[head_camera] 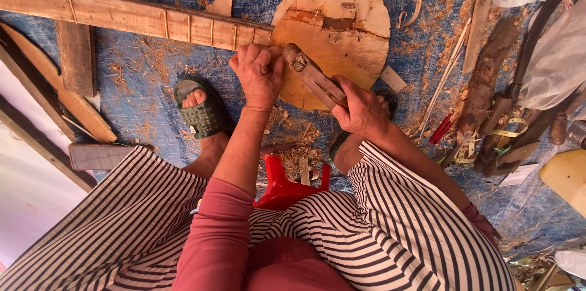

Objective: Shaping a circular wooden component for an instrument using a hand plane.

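Looking straight down at the work on the floor. The left hand point(259, 71) is curled tight, fingers bunched and pressed onto the near left edge of the disc point(332, 44), right where the long slat point(122, 13) meets it. What the fingers pinch under there, I cannot tell. The right hand point(360, 111) is wrapped shut around the handle of a worn tool point(311, 74), a dark wooden-handled thing whose rusty metal head sits just beside the left knuckles, over the disc's near edge.

The disc is a round, pale wood plate lying flat on the blue tarp point(140, 83), with a darker patch and a few small nails showing in its upper half. The slat runs from the upper left across to the disc, marked with cross lines along its length.

The left foot, in a green sandal point(201, 114), rests on the tarp just left of the hands. The right foot is near the disc's lower right edge, mostly hidden behind the right hand. A red stool point(284, 187) peeks out between the striped trouser legs.

Wood shavings litter the tarp around the disc. A phone point(97, 155) lies at the left by the knee. Off to the right: a yellow tape measure point(488, 138), dark wood pieces and a thin white stick point(442, 80).
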